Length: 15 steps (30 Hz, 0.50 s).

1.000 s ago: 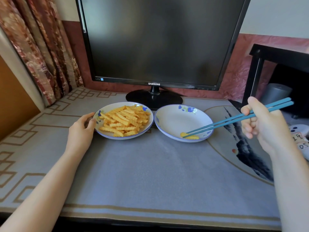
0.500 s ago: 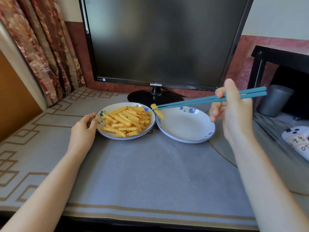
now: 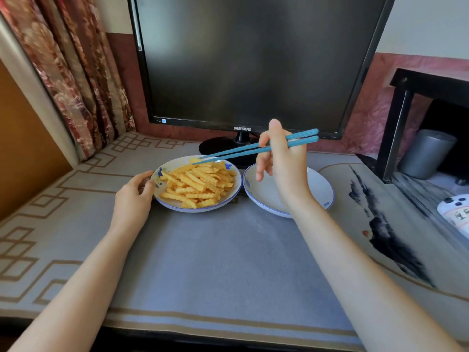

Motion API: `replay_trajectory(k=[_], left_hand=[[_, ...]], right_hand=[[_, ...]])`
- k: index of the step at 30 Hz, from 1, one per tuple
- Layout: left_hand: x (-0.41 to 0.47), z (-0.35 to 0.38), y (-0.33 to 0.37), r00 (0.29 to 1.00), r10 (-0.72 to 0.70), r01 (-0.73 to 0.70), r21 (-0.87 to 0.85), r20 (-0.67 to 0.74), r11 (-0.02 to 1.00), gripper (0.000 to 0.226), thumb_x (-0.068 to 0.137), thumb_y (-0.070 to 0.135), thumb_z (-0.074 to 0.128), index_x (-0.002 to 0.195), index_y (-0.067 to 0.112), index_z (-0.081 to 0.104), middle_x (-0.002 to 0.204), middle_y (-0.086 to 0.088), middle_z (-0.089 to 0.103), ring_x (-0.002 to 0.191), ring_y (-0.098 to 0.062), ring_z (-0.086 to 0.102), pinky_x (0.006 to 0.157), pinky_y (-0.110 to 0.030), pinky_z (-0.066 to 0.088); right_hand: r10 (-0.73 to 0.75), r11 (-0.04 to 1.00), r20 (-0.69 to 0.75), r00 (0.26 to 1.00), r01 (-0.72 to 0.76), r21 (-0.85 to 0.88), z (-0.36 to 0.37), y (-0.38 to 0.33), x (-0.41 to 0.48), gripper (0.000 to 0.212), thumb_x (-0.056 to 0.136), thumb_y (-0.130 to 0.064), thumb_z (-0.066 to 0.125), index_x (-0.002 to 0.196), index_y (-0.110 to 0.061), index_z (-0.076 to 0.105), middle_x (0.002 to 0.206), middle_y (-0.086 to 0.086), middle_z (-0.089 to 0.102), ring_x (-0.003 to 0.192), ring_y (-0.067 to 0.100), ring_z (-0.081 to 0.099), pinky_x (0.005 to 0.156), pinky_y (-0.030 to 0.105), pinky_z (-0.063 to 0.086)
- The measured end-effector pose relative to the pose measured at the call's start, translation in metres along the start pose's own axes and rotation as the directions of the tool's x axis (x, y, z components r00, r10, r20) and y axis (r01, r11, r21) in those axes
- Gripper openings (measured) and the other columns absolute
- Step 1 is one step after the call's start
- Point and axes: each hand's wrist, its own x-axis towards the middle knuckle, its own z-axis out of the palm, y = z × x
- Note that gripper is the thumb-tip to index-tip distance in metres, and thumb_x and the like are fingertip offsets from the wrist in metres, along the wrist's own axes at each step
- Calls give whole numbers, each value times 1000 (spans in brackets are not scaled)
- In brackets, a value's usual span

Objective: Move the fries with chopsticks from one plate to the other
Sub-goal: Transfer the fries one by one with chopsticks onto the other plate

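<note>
Head view: two plates (image 3: 327, 189), two chopsticks (image 3: 238, 151) (right hand (image 3: 281, 161)).

- A black Samsung monitor (image 3: 243, 62), screen dark, stands on a round black foot (image 3: 223, 146) at the far edge of the bench (image 3: 215, 262).
- A grey mat (image 3: 76, 189) with a tan key pattern covers the bench's left side.
- A patterned curtain (image 3: 76, 72) hangs at the far left corner.
- A black frame (image 3: 398, 128) stands at the right edge, with a grey cylinder (image 3: 426, 153) under it.
- An ink landscape painting (image 3: 385, 235) marks the right side.
- A white thing with black dots (image 3: 455, 212) lies at the right edge, partly cut off.
</note>
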Motion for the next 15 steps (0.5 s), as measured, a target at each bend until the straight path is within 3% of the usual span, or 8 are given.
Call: replay_trajectory(k=[5,15], left_hand=[[0,0,0,1000,9,-9,2,-6,1000,32,97,18,44,125,14,59,120,-7,63,98,-7,47,83,-19,32],[1,1,-1,1000,11,-11,8,-1,1000,33,97,19,43,126,14,58,121,-6,62,98,-7,47,83,-19,32]], right_hand=[[5,1000,36,999,-4,-21,0,9,-4,42,103,-26,40,67,-9,51,44,14,43,30,20,42,37,18,29],[25,999,-23,999,-24,47,-13,0,-5,41,103,-25,39,68,-8,50,38,9,42,29,20,40,37,18,29]])
